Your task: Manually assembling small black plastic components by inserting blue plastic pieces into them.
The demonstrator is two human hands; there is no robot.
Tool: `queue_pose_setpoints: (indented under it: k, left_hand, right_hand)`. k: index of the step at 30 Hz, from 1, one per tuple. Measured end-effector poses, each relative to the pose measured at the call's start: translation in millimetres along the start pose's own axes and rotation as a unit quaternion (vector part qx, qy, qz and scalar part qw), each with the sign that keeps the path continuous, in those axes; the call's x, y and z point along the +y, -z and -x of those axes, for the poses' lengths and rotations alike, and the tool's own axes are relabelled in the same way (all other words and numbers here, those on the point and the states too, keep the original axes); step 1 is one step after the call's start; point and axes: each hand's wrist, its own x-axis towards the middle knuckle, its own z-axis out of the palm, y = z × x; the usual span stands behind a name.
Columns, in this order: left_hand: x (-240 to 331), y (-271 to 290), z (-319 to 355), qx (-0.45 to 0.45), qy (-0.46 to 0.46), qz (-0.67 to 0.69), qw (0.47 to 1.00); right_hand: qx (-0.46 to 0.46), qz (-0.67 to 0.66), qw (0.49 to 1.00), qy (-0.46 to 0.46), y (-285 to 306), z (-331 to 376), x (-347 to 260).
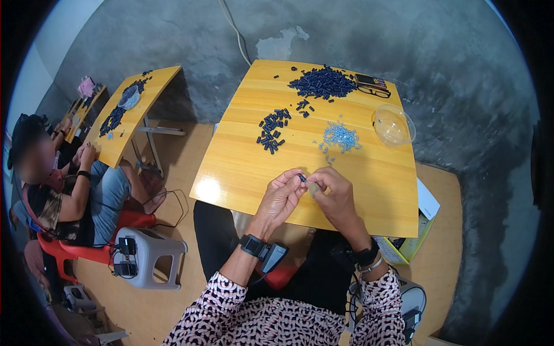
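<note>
My left hand (282, 196) pinches a small dark blue plastic part (302, 177) between thumb and fingertips. My right hand (333, 193) meets it from the right, fingers closed on a tiny pale piece that I can barely make out. Both hands hover over the near edge of a yellow wooden table (242, 167). Beyond them lie a row of dark blue parts (273, 130), a big heap of the same parts (322, 82) and a scatter of small light blue pieces (340, 137).
A clear plastic bowl (393, 125) and a pair of glasses (374, 90) with a small device sit at the table's far right. To the left, another person (69, 190) works at a second yellow table (135, 109). A grey stool (147, 251) stands between us.
</note>
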Motion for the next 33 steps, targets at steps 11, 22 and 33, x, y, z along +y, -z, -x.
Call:
queue_pose_setpoints:
  k: [11, 22, 33]
  left_hand:
    - [-0.8, 1.1, -0.7, -0.002, 0.000, -0.004, 1.000]
    - [-1.0, -0.1, -1.3, 0.004, -0.006, -0.004, 1.000]
    - [0.2, 2.5, -0.8, -0.010, 0.009, 0.005, 1.000]
  right_hand:
    - [0.077, -0.007, 0.996, 0.035, -14.0, 2.9, 6.5]
    - [0.078, 0.028, 0.996, 0.035, -13.1, 4.1, 1.4]
    - [0.032, -0.186, 0.974, -0.125, -10.7, 8.2, 11.7]
